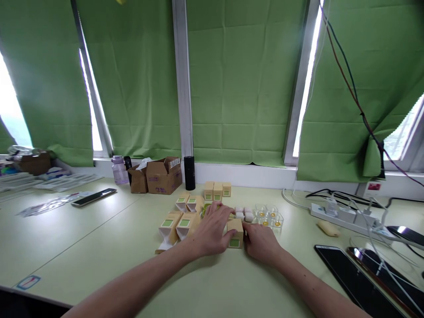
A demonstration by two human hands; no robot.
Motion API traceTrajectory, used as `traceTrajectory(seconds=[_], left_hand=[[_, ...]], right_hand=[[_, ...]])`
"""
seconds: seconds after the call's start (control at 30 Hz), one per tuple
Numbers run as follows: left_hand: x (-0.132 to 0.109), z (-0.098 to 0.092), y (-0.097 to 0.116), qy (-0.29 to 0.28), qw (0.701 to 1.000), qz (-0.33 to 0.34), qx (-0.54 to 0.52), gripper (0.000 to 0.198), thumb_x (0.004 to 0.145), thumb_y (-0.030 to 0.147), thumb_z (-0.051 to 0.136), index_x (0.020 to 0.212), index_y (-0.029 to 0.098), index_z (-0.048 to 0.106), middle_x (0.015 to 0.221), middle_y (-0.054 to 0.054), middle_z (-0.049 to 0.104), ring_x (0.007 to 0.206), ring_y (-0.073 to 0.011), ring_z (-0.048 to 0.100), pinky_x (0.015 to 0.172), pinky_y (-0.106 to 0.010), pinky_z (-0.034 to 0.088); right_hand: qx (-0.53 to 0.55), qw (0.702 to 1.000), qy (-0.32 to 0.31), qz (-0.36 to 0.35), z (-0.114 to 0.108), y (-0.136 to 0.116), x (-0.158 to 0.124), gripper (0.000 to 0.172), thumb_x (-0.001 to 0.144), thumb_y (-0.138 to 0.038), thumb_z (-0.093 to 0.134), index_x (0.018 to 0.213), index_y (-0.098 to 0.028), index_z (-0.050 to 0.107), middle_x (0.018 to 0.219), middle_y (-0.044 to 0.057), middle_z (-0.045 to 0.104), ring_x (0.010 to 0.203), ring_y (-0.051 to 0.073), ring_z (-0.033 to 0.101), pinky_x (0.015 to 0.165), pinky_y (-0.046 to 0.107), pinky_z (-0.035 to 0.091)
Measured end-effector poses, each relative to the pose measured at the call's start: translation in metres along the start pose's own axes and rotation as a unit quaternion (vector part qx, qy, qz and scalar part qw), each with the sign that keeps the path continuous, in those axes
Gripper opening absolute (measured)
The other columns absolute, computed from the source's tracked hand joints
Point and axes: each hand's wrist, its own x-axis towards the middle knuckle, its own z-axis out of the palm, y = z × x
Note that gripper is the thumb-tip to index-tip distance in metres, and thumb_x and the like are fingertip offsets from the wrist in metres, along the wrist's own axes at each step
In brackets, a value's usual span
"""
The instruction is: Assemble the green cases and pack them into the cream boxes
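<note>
Four open, green-labelled cartons (184,223) are sitting on the pale tabletop (212,291), just beside the left hand (213,229). That hand is spreading wide, its thumb touching the left side of a small green-labelled cardboard box (235,234). The box is standing upright between both hands, with white and pink rounded pieces (248,217) sitting behind it. The right hand (260,240) is curling against the box's right side; whether it is pinching, I cannot tell. Beyond it, clear cups (277,223) are clustering.
</note>
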Motion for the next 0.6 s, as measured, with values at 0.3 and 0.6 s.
traceTrajectory(seconds=[0.3, 0.6], left_hand=[[0.019, 0.0, 0.006, -0.114, 0.992, 0.032, 0.053, 0.035, 0.08, 0.023, 0.07, 0.113, 0.023, 0.058, 0.109, -0.01, 0.067, 0.109, -0.0324, 0.054, 0.095, -0.045, 0.047], [0.087, -0.026, -0.013, -0.062, 0.991, 0.009, 0.114, 0.052, 0.08, 0.02, 0.068, 0.13, 0.022, 0.055, 0.123, -0.012, 0.066, 0.116, -0.0337, 0.055, 0.093, -0.041, 0.047]], right_hand=[[-0.002, 1.0, 0.005, -0.011, 0.0, 0.001, -0.001, 0.023, 0.088, -0.015, 0.056, 0.106, -0.023, 0.067, 0.096, 0.009, 0.079, 0.082, 0.027, 0.074, 0.062, 0.031, 0.031], [-0.017, 1.0, 0.006, 0.0, -0.001, 0.002, -0.001, 0.013, 0.094, -0.021, 0.053, 0.097, -0.022, 0.066, 0.094, 0.009, 0.078, 0.083, 0.028, 0.073, 0.061, 0.031, 0.031]])
